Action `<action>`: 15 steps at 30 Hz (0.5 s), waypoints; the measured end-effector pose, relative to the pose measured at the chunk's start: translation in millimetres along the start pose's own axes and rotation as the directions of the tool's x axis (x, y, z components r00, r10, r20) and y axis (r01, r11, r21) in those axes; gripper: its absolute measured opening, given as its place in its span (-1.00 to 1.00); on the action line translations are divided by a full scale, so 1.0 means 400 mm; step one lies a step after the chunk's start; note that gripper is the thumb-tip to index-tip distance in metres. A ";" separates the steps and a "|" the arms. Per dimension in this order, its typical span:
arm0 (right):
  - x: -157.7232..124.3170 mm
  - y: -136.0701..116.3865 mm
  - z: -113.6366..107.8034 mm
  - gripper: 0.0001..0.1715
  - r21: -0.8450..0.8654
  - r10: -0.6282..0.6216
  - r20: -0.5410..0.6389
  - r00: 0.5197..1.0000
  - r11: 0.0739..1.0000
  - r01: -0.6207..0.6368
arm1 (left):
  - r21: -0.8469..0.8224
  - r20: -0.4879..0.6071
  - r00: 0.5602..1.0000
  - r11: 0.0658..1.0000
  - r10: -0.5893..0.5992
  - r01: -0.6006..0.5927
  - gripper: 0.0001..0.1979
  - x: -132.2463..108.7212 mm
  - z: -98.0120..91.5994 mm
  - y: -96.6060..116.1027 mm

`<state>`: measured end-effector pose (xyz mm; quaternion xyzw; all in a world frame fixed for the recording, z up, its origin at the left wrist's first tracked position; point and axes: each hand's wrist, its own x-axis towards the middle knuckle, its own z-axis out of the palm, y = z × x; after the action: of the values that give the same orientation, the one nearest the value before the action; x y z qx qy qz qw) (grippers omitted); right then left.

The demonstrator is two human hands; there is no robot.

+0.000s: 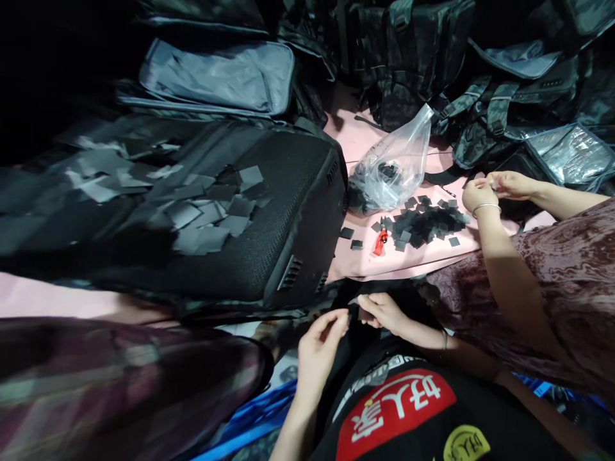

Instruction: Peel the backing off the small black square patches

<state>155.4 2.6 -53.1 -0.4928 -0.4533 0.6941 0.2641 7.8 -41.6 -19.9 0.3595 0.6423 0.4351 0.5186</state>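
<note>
**Both hands close together at a dark piece, low centre**

Left hand (pixel 321 338) sits bottom centre, fingers curled and narrow, thumb and fingertips near the edge of a dark piece (pixel 364 312); can't tell if it actually grips. Right hand (pixel 382 312) is just beside it to the right, fingers pinched shut on that same dark piece, thin bracelet at the wrist. Piece is small, black, hard to read vs. the dark cloth under it.

Below the hands: black shirt w/ red patch (pixel 396 404), bottom centre-right.

Just above the hands, centre-left: big black backpack (pixel 283 211) lying flat, mesh side up. Loose grey squares (pixel 206 214) are scattered on top of it and blur off to the left.

Right of the bag, pink table surface (pixel 446 253) shows. On it: pile of small black squares (pixel 425 221), a small red item (pixel 381 241) just beside the pile at its left, and a clear plastic bag (pixel 396 163) w/ dark bits inside, touching the backpack's side.

Right edge: co-worker in a mottled brown-red top, co-worker's hands (pixel 494 187) held together just past the pile, bangle on one wrist.

Upper frame: more camo/dark bags (pixel 413 57) stacked, grey-lined open bag (pixel 216 77) upper left.
</note>
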 end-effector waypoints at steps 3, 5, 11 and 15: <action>-0.007 -0.002 0.007 -0.41 -0.137 -0.048 -0.074 0.996 0.990 0.038 | 0.167 0.052 0.998 0.985 0.031 -0.039 -0.75 0.008 0.016 -0.010; -0.001 -0.006 -0.002 -0.43 -0.165 -0.033 -0.118 0.992 0.986 0.013 | 0.180 0.028 0.998 0.982 0.062 -0.066 -0.75 0.011 0.017 -0.016; 0.039 0.001 -0.063 -0.85 -0.237 0.008 -0.109 0.994 0.971 -0.034 | -0.131 -0.097 0.995 0.991 -0.015 0.002 -0.71 0.013 -0.034 -0.009; 0.048 0.017 -0.057 -0.86 -0.181 0.073 0.033 0.997 0.981 -0.066 | -0.257 -0.203 0.974 0.965 -0.104 0.049 -0.63 0.011 -0.053 -0.002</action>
<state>170.0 23.8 -69.9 -0.5165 -0.5017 0.6687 0.1850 -13.9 -41.9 -20.5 0.2169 0.6481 0.5283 0.5038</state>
